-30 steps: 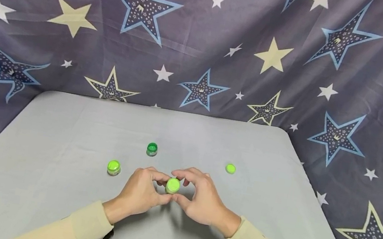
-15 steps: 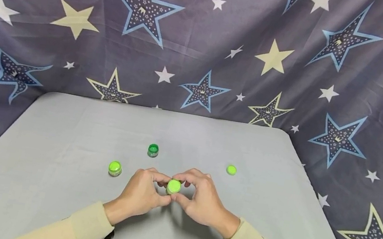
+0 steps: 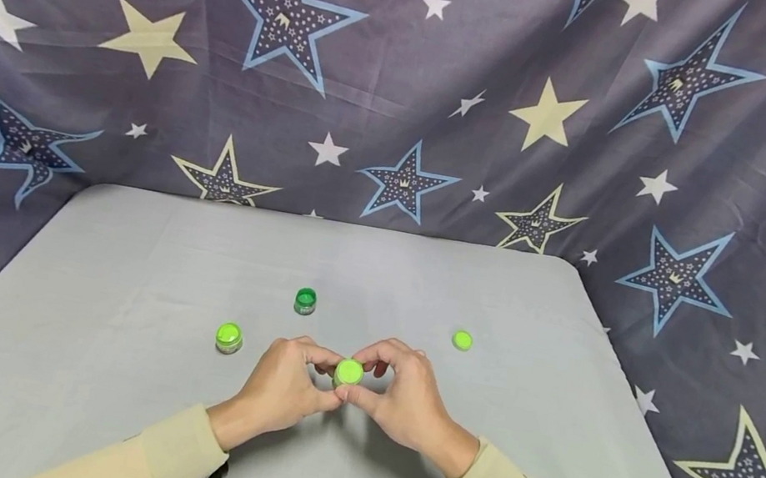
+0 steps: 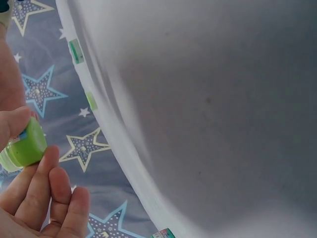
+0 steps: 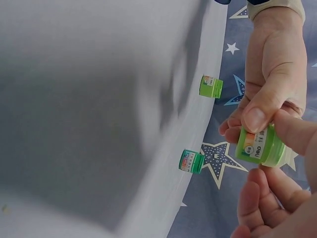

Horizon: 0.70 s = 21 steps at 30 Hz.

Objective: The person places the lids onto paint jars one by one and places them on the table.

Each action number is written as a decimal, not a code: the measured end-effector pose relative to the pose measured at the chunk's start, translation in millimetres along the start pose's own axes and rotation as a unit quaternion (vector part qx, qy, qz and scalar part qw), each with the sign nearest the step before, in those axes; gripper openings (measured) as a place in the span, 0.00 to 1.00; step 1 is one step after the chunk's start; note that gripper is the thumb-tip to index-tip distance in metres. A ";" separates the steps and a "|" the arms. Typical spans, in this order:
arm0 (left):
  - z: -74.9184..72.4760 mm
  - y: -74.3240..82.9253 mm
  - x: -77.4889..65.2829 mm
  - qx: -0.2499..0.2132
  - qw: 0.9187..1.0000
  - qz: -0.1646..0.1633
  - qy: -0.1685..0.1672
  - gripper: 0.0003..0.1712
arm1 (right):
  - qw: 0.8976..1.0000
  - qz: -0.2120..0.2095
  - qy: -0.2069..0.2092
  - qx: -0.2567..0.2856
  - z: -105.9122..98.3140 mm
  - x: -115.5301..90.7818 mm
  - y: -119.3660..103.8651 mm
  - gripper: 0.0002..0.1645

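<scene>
I saw star-printed drapes point(image 3: 386, 37) behind the pale grey table point(image 3: 136, 257), and there stood a dark green jar point(image 3: 306, 302), beyond and right of a lime jar point(image 3: 228, 338)!

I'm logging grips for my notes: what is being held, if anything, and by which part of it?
A small lime-green jar: the left hand holds its labelled lower body, while the right hand pinches the sides of its upper end.

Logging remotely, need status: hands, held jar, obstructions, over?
Left hand and right hand both pinching held jar. Dark-green jar and lime jar standing apart. Nothing visibly blocking.
</scene>
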<state>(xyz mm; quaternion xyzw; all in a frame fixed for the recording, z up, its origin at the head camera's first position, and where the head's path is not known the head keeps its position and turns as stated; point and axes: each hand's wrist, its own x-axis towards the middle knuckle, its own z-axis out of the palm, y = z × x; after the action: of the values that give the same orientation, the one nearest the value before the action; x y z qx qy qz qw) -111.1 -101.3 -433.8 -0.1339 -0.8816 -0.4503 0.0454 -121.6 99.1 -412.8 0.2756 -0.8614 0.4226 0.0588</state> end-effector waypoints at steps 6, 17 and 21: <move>-0.6 -0.4 0.1 -0.002 1.000 0.009 0.001 0.18 | 1.000 0.006 0.005 0.010 0.4 1.0 0.6 0.20; -1.4 -2.5 0.1 0.000 1.000 0.010 -0.003 0.18 | 1.000 -0.019 0.001 0.011 -1.7 2.8 2.6 0.30; -2.0 -4.4 1.0 0.006 1.000 0.014 -0.003 0.17 | 0.998 -0.061 -0.014 -0.002 -6.2 4.1 3.5 0.34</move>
<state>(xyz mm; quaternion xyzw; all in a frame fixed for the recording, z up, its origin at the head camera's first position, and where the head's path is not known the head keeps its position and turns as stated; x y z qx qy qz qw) -113.3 -105.1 -435.8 -0.1470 -0.8825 -0.4440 0.0494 -127.7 103.8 -410.0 0.3331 -0.8445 0.4130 0.0733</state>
